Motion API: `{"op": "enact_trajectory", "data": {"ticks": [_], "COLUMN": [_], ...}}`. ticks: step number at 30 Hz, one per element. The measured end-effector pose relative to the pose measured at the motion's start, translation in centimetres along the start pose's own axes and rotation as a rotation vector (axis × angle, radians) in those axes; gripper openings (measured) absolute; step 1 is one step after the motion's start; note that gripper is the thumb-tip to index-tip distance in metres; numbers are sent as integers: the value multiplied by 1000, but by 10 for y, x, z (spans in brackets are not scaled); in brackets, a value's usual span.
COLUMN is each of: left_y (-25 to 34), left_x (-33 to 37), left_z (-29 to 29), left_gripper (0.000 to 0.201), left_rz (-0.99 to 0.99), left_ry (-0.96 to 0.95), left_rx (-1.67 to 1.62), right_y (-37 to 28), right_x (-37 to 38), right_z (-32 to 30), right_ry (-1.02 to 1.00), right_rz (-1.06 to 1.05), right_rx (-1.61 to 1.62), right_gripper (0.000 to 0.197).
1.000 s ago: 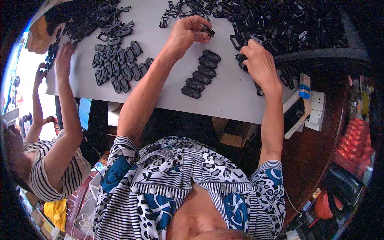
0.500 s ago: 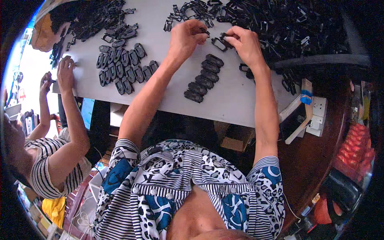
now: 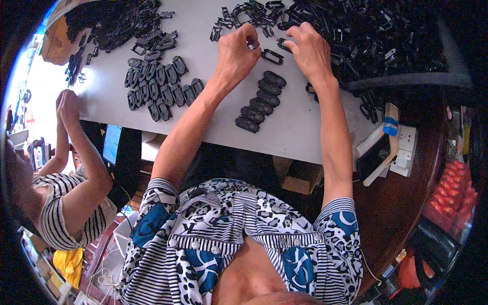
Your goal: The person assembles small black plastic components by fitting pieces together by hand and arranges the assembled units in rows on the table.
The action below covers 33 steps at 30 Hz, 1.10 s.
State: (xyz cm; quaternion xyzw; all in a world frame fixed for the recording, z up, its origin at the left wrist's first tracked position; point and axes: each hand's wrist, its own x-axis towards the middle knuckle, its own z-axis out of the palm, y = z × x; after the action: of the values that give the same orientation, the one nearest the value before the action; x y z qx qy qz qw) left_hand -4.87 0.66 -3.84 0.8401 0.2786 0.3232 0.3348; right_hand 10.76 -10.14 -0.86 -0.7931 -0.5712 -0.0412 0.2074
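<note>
My left hand (image 3: 238, 54) is above the table with thumb and fingers pinched together; what they hold, if anything, is too small and hidden to name. Just right of it lies a slim black plastic frame (image 3: 272, 56) with an open middle. My right hand (image 3: 312, 55) is beyond that frame, its thumb and fingers apart. The thumb reaches a second black frame (image 3: 282, 45), partly hidden by the hand. Between my forearms, a slanting row of black oval plastic shells (image 3: 260, 103) lies on the pale table (image 3: 218, 122).
Big heaps of black parts cover the far right (image 3: 376, 35) and far left (image 3: 109, 23). Rows of black shells (image 3: 152, 84) lie left of my left forearm. At left, a co-worker's hands (image 3: 68, 107) meet at the table edge. A power strip (image 3: 405, 147) sits at right.
The nearer frame has shifted left and lies apart from the other. My right hand has moved slightly up and its fingers have spread. The co-worker's hands have come together and lower.
</note>
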Motion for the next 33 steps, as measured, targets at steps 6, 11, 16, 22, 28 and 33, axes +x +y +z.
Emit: {"op": "enact_trajectory", "data": {"ticks": [6, 11, 16, 22, 28, 33], "left_y": [-3, -2, 3, 11, 10, 10], "left_x": [0, -3, -5, -8, -10, -9], "left_z": [1, 1, 8, 12, 14, 13], "left_gripper": [22, 23, 12, 14, 16, 16], "left_rz": [-188, 23, 135, 223, 220, 240], "left_ry": [-39, -23, -17, -106, -95, -123], "left_rx": [-347, -24, 220, 319, 346, 399], "right_y": [-14, -1, 0, 3, 13, 2], "right_x": [-3, -3, -8, -9, -9, -11], "right_z": [13, 12, 3, 0, 16, 4], "right_ry": [-110, -101, -22, 6, 37, -12], "right_rz": [-195, -102, -6, 1, -2, 65], "right_rx": [51, 120, 233, 313, 420, 501], "right_gripper": [23, 24, 20, 26, 22, 19]}}
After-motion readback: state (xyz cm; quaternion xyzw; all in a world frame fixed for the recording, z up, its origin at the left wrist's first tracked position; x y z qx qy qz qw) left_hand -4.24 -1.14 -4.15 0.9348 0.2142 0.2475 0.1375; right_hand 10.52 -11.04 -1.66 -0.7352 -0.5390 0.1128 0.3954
